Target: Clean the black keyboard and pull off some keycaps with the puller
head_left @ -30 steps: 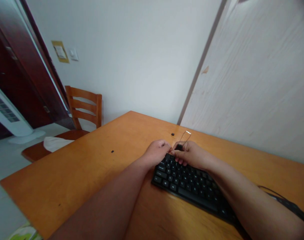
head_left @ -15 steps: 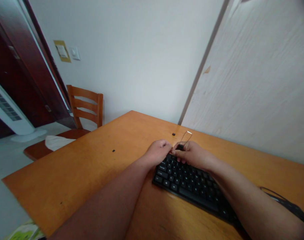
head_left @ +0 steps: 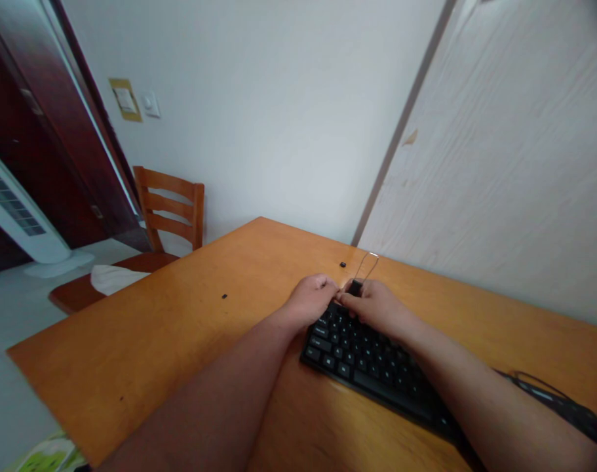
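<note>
A black keyboard (head_left: 371,367) lies on the orange wooden table (head_left: 180,341). Both my hands meet over its far left corner. My left hand (head_left: 310,298) is curled into a loose fist at the keyboard's edge, fingertips pinched toward the right hand. My right hand (head_left: 377,305) is closed on a thin wire keycap puller (head_left: 367,265), whose loop sticks up beyond my fingers. The puller's lower end and the key under it are hidden by my fingers. Two small black bits lie loose on the table, one (head_left: 343,265) near the puller and one (head_left: 224,296) further left.
A black cable (head_left: 548,393) runs from the keyboard along the table's right side. A wooden chair (head_left: 168,210) with a white cloth (head_left: 112,278) on its seat stands at the table's left. A white fan unit (head_left: 18,216) stands on the floor. Walls close the far side.
Both hands stay at the keyboard's far left corner. The puller's loop has risen a little. The view has shifted slightly.
</note>
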Motion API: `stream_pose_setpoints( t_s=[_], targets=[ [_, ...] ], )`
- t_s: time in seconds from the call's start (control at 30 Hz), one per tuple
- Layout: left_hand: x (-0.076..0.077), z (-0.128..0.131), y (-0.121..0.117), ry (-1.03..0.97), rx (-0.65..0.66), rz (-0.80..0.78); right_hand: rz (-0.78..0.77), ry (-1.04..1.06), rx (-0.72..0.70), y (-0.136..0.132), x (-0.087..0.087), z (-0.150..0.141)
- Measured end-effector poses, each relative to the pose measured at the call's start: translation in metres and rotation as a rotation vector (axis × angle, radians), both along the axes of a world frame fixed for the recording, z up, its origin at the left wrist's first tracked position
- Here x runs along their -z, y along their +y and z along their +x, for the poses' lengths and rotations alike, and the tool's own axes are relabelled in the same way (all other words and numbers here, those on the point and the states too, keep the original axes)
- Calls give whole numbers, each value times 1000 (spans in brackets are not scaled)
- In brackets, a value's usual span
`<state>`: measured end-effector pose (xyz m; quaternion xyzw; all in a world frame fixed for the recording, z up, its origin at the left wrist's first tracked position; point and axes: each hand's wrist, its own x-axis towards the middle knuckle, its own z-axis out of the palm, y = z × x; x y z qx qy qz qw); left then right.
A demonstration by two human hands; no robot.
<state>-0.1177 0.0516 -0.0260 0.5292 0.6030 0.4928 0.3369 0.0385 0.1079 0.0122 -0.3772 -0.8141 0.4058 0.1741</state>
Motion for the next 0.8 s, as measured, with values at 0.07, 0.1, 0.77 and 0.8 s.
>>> stream_pose_setpoints(
  t_s=[0.07,0.1,0.77,0.8],
  targets=[
    [-1,0,0,12,-2,2,5,-31,17,1,1,0],
    [-1,1,-1,19,-3,2,4,-35,22,1,1,0],
    [0,3,-3,84,41,-76,-127,122,153,1,-3,-1],
    [1,3,-2,81,43,-77,-143,137,169,2,-4,-1]
  ],
)
